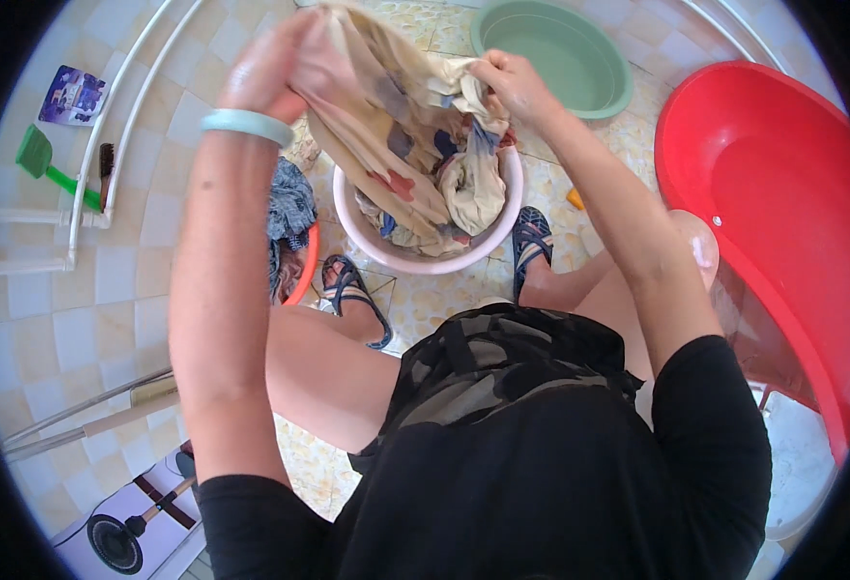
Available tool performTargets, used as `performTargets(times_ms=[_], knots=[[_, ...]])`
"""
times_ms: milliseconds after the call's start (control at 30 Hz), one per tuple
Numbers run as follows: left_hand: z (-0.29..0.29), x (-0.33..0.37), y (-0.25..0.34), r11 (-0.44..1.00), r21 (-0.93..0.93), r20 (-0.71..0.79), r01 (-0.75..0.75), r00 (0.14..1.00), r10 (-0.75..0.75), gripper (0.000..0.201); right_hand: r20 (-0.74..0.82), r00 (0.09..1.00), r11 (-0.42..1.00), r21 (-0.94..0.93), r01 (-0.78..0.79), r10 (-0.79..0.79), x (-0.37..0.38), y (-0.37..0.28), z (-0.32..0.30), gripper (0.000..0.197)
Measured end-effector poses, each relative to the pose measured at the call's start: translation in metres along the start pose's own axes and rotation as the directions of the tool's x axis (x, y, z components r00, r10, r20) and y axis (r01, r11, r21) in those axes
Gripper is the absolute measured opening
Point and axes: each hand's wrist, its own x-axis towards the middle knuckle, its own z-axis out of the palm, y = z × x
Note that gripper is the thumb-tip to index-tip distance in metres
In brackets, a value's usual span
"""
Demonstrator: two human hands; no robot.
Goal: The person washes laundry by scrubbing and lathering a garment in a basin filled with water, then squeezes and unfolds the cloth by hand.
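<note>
A large beige cloth with dark and reddish patches is stretched up between my hands. Whether it is a garment or a sheet cannot be made out. My left hand, slightly blurred, grips its upper left part above a pale blue bracelet on the wrist. On the other side my right hand pinches a bunched edge with closed fingers. The cloth's lower part hangs into a pale pink basin on the floor between my feet, where more crumpled fabric lies. The bottom of the basin is hidden.
Left of the basin, an orange-rimmed tub holds dark blue clothes. A green basin stands beyond my right hand. A big red tub fills the right side. White pipes and a green brush are along the left wall.
</note>
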Motion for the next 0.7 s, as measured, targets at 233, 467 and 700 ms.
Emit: performTargets(times_ms=[233,467,700], knots=[[-0.069,0.041,-0.069,0.991,0.064,0.023,0.117,0.993,-0.119,0.025,-0.075,0.987,0.983,-0.099,-0.152,0.145,-0.023,0.036,0.003,0.035],[-0.142,0.100,-0.143,0.665,0.747,-0.133,-0.012,0.977,0.166,0.048,0.044,0.898,0.643,0.683,-0.347,0.438,-0.007,0.038,0.013,0.017],[-0.131,0.045,-0.272,0.545,0.835,-0.051,0.078,0.997,-0.065,0.042,0.095,0.813,0.575,0.661,-0.483,0.574,0.016,0.095,0.019,0.025]])
